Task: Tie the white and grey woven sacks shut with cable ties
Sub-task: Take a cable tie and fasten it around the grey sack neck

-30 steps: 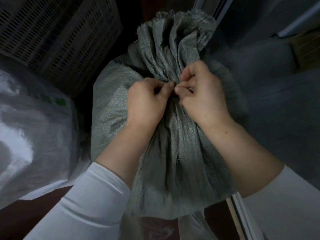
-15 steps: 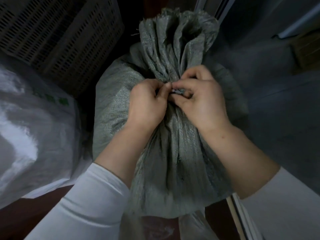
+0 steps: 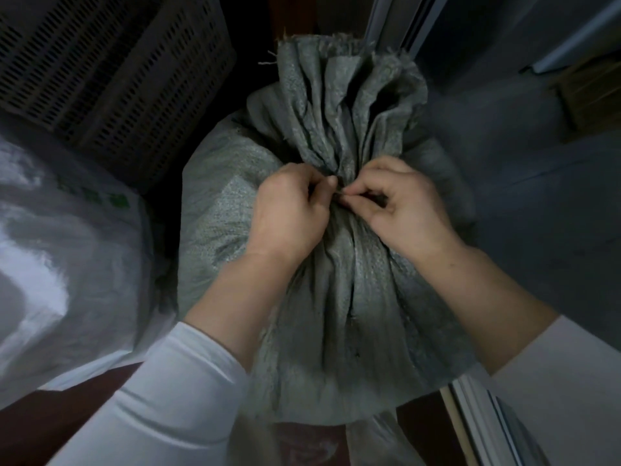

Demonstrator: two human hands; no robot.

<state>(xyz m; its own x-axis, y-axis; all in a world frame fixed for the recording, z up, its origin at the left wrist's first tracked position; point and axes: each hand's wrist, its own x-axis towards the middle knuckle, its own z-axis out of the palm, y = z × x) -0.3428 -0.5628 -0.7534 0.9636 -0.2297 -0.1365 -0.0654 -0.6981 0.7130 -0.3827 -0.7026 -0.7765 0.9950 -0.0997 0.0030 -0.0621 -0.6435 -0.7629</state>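
Filling the middle of the view, grey woven sack (image 3: 336,297), full and upright, mouth gathered into a pleated neck at the far side; white sack (image 3: 67,247) just beside it on the left, slatted crate (image 3: 117,62) beyond. Left hand (image 3: 289,216) and right hand (image 3: 403,210) both curled tight at the neck, fingertips pinching together on something small and dark, probably the cable tie, too hidden to confirm. Risk ahead: pleats springing loose if either pinch eases before the tie locks, or the tie slipping up off the neck.
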